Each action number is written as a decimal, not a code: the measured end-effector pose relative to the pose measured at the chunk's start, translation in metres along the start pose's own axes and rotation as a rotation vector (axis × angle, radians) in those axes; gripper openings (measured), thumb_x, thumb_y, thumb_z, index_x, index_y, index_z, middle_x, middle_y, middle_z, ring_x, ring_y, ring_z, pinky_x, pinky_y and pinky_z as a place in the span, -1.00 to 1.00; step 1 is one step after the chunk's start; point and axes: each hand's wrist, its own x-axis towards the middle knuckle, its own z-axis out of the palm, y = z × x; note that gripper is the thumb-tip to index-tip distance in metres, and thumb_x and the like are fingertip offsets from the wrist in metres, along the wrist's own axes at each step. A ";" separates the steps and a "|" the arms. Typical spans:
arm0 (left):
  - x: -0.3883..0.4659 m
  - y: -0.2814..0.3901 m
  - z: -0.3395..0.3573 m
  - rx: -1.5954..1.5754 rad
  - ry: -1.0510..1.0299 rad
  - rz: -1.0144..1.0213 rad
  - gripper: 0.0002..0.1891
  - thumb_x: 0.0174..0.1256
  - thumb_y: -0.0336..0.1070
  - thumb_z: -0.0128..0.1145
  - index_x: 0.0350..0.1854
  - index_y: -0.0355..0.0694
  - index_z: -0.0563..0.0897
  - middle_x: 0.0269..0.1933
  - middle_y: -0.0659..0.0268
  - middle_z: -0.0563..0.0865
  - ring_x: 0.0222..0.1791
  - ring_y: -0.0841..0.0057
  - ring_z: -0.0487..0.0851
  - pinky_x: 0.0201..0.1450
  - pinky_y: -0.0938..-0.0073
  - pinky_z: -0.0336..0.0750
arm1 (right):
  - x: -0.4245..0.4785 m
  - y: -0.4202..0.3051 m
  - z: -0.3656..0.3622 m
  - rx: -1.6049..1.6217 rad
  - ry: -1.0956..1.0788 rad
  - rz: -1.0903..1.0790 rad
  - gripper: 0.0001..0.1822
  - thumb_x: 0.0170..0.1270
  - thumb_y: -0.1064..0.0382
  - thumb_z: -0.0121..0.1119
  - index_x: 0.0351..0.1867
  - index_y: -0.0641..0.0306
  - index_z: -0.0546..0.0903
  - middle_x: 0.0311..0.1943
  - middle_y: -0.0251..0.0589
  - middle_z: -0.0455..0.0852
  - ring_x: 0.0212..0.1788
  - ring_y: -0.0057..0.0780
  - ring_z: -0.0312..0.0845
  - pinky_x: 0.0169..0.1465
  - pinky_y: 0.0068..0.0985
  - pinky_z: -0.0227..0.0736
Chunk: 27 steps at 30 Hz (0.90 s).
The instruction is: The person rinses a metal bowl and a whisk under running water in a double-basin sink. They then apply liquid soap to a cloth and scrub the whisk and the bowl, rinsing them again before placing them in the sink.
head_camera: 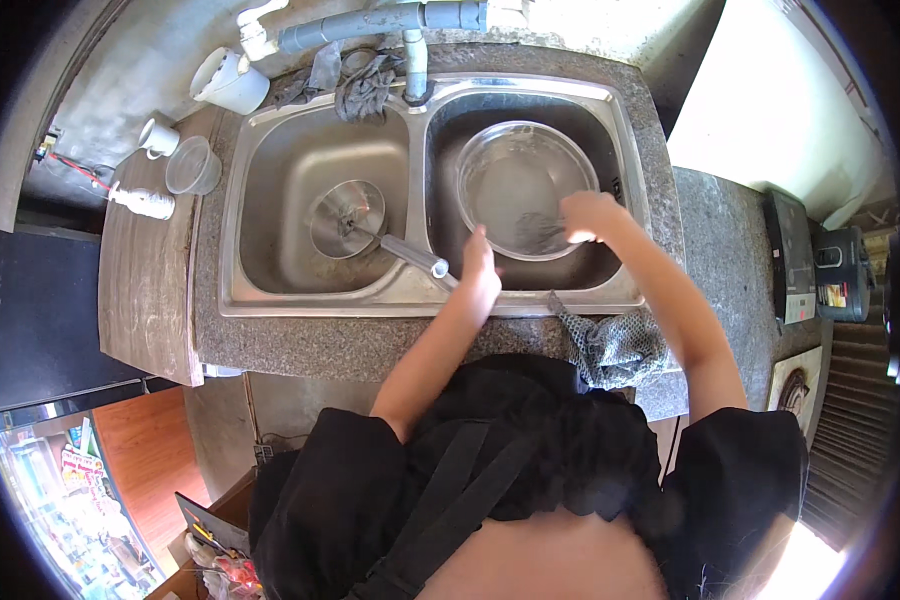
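A large round metal basin (506, 169) sits in the right bowl of a stainless steel double sink (315, 306). My right hand (596, 217) is at the basin's right side, closed on a dark, blurred scrubber (541, 231) against its inside. My left hand (482, 266) is at the basin's near left rim, thumb raised; whether it grips the rim is unclear. In the left bowl rests a small metal pot (337, 206), its long metal handle (412, 255) lying across the divider close to my left hand. A patterned cloth (619, 349) hangs over the counter's front edge.
A grey drain pipe (375, 26) and a dark wet rag (364, 86) are behind the sink. On the left stand a white bucket (232, 82), a white mug (157, 139), a clear plastic tub (193, 166) and a white bottle (142, 201). An induction cooker (791, 255) stands far right.
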 end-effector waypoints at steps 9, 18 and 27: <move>0.021 0.094 0.002 0.561 0.179 0.963 -0.49 0.25 -0.36 0.01 0.27 -0.41 0.40 0.18 -0.22 0.53 0.24 -0.05 0.47 0.31 0.22 0.32 | 0.017 -0.016 0.025 0.264 -0.002 -0.052 -0.77 0.11 0.28 0.17 -0.22 0.35 0.67 -0.33 0.04 0.71 -0.40 -0.25 0.69 -0.39 -0.28 0.60; -0.015 0.068 -0.006 0.948 0.219 0.781 -0.74 0.13 -0.32 0.00 -0.55 -0.39 0.66 -0.43 -0.23 0.65 -0.29 -0.19 0.64 -0.16 -0.05 0.48 | 0.024 -0.016 0.060 1.270 -0.052 -0.115 -0.78 0.30 0.21 0.05 -0.21 0.36 0.52 -0.59 -0.19 0.50 -0.67 -0.42 0.51 -0.65 -0.41 0.41; -0.002 0.068 -0.014 0.730 0.018 0.697 -0.51 0.31 -0.14 -0.06 0.16 -0.43 0.47 -0.17 -0.26 0.67 -0.18 0.03 0.71 -0.20 0.14 0.57 | 0.023 -0.031 0.043 0.820 0.103 -0.097 -0.69 0.16 0.20 0.07 -0.24 0.46 0.62 -0.39 0.13 0.69 -0.36 -0.05 0.69 -0.28 -0.22 0.53</move>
